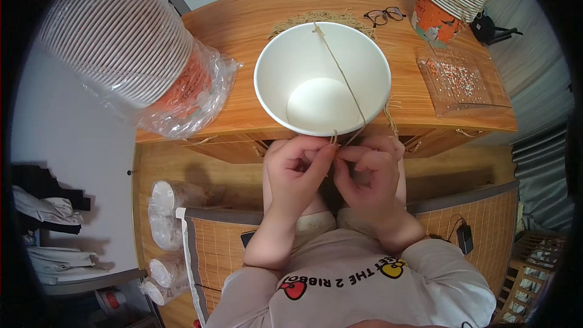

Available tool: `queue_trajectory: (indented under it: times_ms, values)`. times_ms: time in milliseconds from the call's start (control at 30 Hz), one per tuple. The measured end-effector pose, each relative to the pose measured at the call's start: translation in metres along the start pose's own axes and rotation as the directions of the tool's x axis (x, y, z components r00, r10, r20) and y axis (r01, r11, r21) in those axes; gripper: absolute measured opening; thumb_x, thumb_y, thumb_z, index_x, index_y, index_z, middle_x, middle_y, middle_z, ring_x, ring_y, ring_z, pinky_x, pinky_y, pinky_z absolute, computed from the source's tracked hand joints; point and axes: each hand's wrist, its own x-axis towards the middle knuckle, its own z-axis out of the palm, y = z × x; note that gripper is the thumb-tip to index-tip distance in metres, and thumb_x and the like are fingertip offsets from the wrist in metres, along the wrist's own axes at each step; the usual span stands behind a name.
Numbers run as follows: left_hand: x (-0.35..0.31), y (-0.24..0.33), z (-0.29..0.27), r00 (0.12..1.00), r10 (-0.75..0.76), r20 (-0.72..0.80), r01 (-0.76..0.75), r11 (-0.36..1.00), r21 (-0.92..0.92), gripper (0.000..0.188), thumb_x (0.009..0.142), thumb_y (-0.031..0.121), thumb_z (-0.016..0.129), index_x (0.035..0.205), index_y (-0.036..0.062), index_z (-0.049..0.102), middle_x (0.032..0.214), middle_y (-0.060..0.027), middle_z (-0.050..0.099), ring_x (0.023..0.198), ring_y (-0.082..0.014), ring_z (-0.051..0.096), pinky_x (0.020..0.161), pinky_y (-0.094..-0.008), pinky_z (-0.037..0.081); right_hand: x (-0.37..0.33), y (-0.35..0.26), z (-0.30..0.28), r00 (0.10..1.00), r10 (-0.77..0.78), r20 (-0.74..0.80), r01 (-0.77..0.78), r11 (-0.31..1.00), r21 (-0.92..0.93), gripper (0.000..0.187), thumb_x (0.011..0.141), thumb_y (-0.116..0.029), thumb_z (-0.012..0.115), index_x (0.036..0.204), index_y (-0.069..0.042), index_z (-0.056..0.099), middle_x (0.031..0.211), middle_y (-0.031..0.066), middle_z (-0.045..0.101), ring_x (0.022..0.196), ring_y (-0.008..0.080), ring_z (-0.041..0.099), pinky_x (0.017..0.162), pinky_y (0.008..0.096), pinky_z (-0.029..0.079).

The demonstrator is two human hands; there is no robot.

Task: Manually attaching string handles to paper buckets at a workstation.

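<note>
A large white paper bucket stands at the desk's near edge, its mouth facing up toward me. A thin tan twine runs from a knot at the far rim across the opening to the near rim. There my left hand pinches a loop of it between thumb and forefinger, just below the rim. Beside it my right hand has its fingertips closed on the same twine. Whether a knot lies between the fingertips is hidden. More loose twine hangs by the bucket's right side.
On the wooden desk, a tall plastic-wrapped stack of buckets leans at the left. A bundle of cut twine lies behind the bucket, near eyeglasses. Far right are stacked orange-printed buckets and a clear tray of small beads.
</note>
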Motion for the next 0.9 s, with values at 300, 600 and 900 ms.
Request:
queue_trajectory:
  times_ms: [300,600,900]
  values:
    - [0.000,0.018,0.001,0.984,-0.175,-0.026,0.166,0.966,-0.200,0.005,0.091,0.003,0.064,0.093,-0.0008,0.067,0.071,0.0026,0.063,0.060,-0.0002,0.051,0.052,-0.0153,0.039,0.018,0.002,-0.015,0.986,-0.116,0.122,0.130,0.985,-0.116,0.036,0.067,0.000,0.075,0.074,-0.014,0.043,0.090,-0.0031,0.073,0.072,0.0180,0.053,0.075,0.0358,0.033]
    - [0.000,0.006,-0.001,0.981,-0.191,0.023,0.192,0.955,-0.227,0.012,0.090,0.002,0.065,0.101,-0.0007,0.069,0.074,0.0031,0.063,0.059,0.0002,0.051,0.052,-0.0148,0.039,0.020,0.008,-0.017,0.991,-0.092,0.100,0.100,0.992,-0.080,0.018,0.065,-0.007,0.076,0.079,-0.013,0.067,0.080,-0.0067,0.068,0.072,0.0162,0.056,0.069,0.0335,0.038]
    - [-0.007,0.004,0.005,0.979,-0.188,0.079,0.196,0.975,-0.108,0.019,0.082,-0.010,0.062,0.099,-0.0042,0.070,0.095,-0.0072,0.066,0.081,-0.0110,0.061,0.069,-0.0221,0.048,0.019,0.008,-0.020,0.983,-0.135,0.128,0.139,0.990,-0.025,0.042,0.071,0.000,0.072,0.093,-0.013,0.038,0.086,-0.0010,0.070,0.069,0.0193,0.052,0.079,0.0387,0.032]
